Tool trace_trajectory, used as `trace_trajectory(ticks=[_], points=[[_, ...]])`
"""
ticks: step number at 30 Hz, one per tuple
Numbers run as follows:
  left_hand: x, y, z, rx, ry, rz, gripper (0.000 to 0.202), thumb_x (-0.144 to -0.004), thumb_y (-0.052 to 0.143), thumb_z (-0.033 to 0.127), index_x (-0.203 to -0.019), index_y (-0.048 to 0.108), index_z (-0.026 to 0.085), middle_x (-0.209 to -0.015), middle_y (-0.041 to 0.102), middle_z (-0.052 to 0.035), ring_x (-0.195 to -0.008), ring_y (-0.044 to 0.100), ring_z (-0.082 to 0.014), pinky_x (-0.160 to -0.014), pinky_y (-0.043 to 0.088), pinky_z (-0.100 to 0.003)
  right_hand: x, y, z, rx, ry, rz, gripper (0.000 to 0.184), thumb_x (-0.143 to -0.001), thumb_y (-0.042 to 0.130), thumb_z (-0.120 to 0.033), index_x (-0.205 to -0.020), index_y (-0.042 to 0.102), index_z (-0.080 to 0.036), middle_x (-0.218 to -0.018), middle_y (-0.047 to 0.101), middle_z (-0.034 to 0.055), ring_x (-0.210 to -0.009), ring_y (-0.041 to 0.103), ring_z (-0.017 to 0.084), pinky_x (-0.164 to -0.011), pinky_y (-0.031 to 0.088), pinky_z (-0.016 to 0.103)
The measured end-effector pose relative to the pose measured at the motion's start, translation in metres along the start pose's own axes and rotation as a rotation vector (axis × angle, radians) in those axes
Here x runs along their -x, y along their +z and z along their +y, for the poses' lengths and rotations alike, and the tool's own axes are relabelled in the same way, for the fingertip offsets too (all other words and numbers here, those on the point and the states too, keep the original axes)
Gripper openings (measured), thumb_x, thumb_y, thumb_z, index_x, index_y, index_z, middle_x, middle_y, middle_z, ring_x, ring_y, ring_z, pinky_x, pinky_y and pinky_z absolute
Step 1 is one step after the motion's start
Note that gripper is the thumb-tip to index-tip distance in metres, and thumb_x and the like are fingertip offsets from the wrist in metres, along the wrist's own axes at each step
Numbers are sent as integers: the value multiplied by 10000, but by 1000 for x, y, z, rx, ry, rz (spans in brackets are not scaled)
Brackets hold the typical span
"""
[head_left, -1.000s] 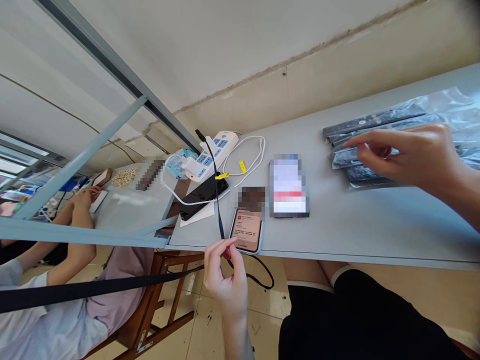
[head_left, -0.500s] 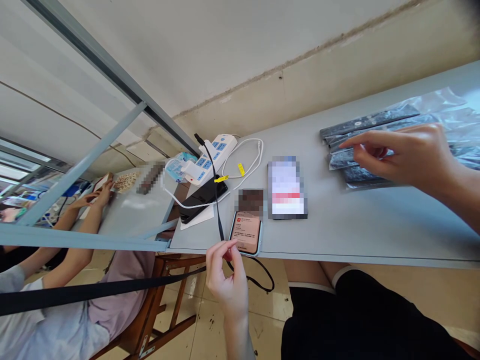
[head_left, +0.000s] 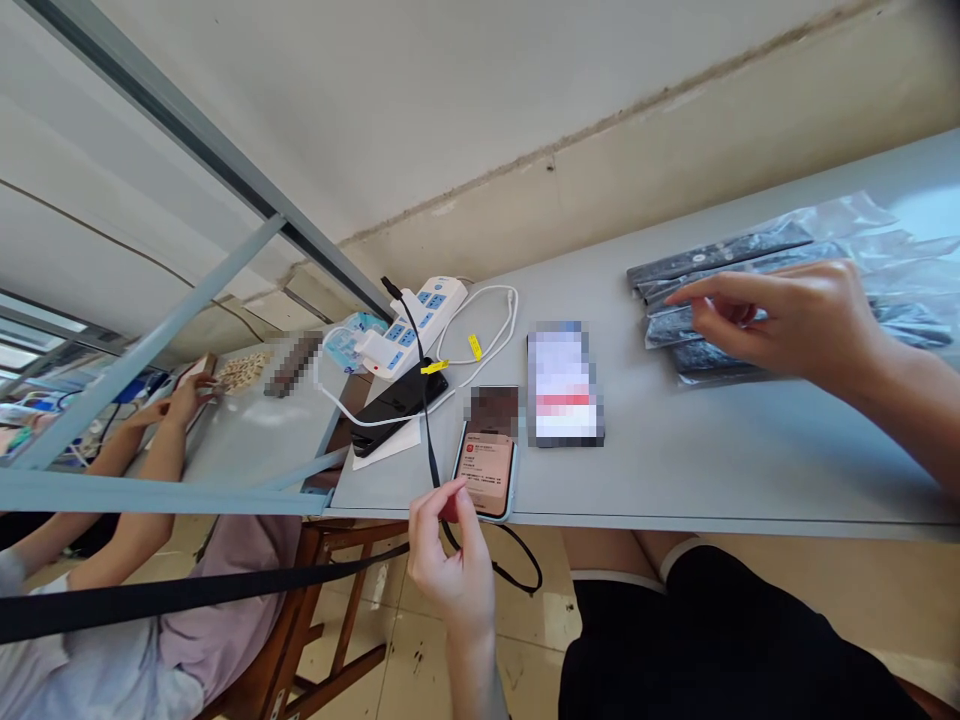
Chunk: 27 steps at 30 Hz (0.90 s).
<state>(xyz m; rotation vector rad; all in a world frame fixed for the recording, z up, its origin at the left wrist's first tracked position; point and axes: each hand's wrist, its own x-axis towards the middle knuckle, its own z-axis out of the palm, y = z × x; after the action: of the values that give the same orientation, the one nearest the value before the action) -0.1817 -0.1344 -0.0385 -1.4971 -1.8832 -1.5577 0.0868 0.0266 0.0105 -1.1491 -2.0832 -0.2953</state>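
My left hand [head_left: 450,550] is at the table's front edge, thumb and index fingertips brought together. Its fingertips overlap the lower corner of a phone [head_left: 487,475] in a light blue case; contact is unclear. Anything in that pinch is hidden or too small to see. A black strap [head_left: 300,582] passes behind this hand. On the right, my right hand [head_left: 780,315] is above clear plastic bags [head_left: 720,355] holding dark items. Its thumb and index finger are close together, the other fingers curled. Whether it grips a bag's edge cannot be seen.
A second phone [head_left: 564,400] with a lit screen lies mid-table. Left of it are a white power strip [head_left: 420,325], a looped white cable [head_left: 510,320] and a black phone [head_left: 397,408]. A metal frame bar [head_left: 165,497] and another person's arms [head_left: 169,450] are at left.
The whole view has shifted slightly, so the table and its objects appear a little further left and lower. Both hands keep nearly the same pose.
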Motion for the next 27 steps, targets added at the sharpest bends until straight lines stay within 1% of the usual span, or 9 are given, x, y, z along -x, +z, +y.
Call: trace_trajectory(ticks=[4,6,12,15,21,23,27], points=[[-2,3,3,16,-15,-19,112,-777,593,176,-837,658,246,-707,622,12,-590,576,-124,-492,484,-252,1,0,1,11,6,-8,362,-836,333,-305,-813,694,-303,-458,479,-26,-437,473,107,-451,398,269],[-2,4,4,22,-23,-11,97,-778,596,193,-834,658,241,-703,621,12,-584,572,-124,-495,483,-254,1,-1,2,17,15,-18,363,-837,328,-314,-804,690,-320,-454,476,-30,-439,474,108,-454,400,268],[-2,3,5,10,-68,-28,93,-798,577,186,-852,651,200,-730,633,11,-615,567,-91,-562,483,-205,0,-2,1,0,-9,-15,361,-840,331,-303,-791,688,-325,-446,468,-33,-434,469,106,-448,402,264],[0,2,5,-6,-76,4,82,-797,583,194,-840,652,192,-734,638,9,-622,572,-91,-573,484,-200,0,-2,0,-21,-48,-5,359,-848,334,-296,-790,686,-339,-443,468,-41,-417,461,101,-442,395,262],[2,1,6,-20,-77,45,86,-786,598,190,-853,652,192,-739,644,12,-624,582,-90,-577,494,-192,-1,-5,-2,-32,-162,47,369,-853,344,-227,-766,693,-312,-413,420,-43,-378,422,90,-405,374,250],[1,0,6,-23,-79,53,90,-785,601,187,-859,652,193,-743,647,14,-630,586,-86,-588,497,-185,-1,-6,-3,-34,-166,58,374,-850,345,-221,-765,697,-315,-411,415,-41,-375,414,91,-400,366,252],[1,-3,7,-37,-87,74,93,-785,605,178,-864,650,200,-754,655,21,-635,584,-67,-604,491,-159,0,-6,-5,-38,-142,31,370,-847,359,-231,-771,702,-346,-420,425,-37,-384,425,96,-406,358,257]])
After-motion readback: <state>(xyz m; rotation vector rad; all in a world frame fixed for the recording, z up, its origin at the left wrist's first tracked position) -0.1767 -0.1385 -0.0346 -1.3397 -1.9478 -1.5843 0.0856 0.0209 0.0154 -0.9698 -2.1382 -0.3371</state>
